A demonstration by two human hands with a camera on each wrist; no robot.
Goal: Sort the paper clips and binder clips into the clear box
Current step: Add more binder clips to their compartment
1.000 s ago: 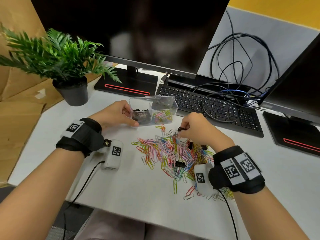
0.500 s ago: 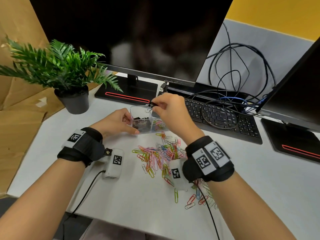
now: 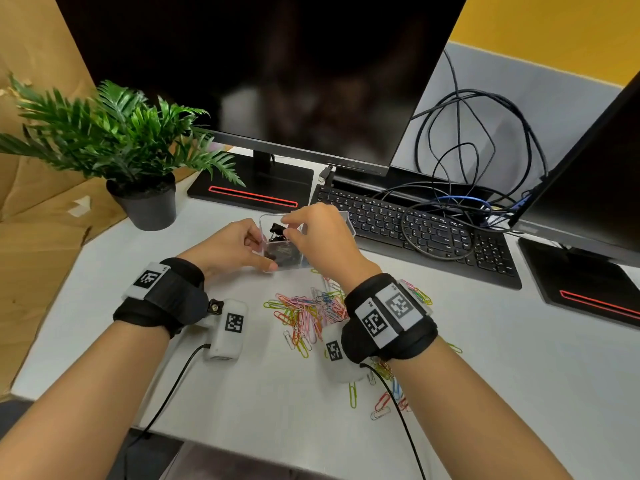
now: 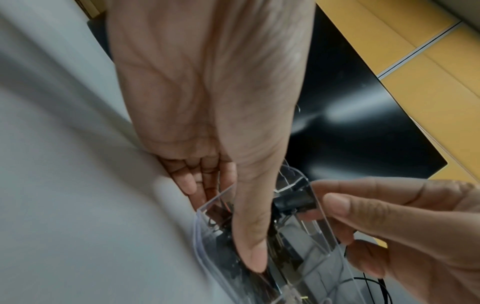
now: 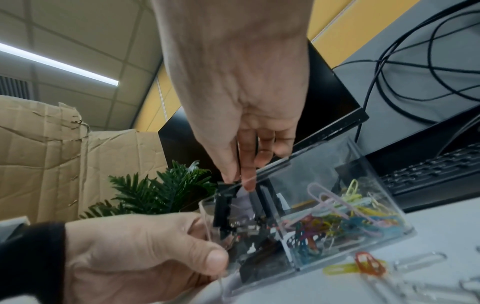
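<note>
While the head view looks down on the desk (image 3: 485,393), the clear box (image 3: 349,226) sits toward the far edge, just in front of the keyboard (image 3: 415,226). The left hand (image 3: 228,247) grips its left end, thumb laid along the near wall. The right hand (image 3: 322,237) hovers over the left compartment, thumb and forefinger pinching a black binder clip (image 3: 276,229) just above the dark clips already inside. A heap of coloured paper clips (image 3: 308,313) lies near the middle of the desk, partly hidden by the right wrist. A potted plant (image 3: 138,161) stands at the far left.

From the left wrist, the left thumb presses flat on the box wall (image 4: 205,236) with the other fingers curled behind the end, so the box is clamped. The binder clip (image 4: 292,202) hangs inside the rim, pinched by the right fingertips (image 4: 335,202).

From the right wrist, the clip (image 5: 224,203) is already partly below the rim of the left compartment, and the divider (image 5: 285,236) separates it from the paper clips in the right compartment (image 5: 337,214).

To finish well, I judge the pinch should simply open here, low and clear of the divider, so the clip drops among its own kind rather than bouncing across. The left hand should hold the light box steady until the fingers lift straight out.
</note>
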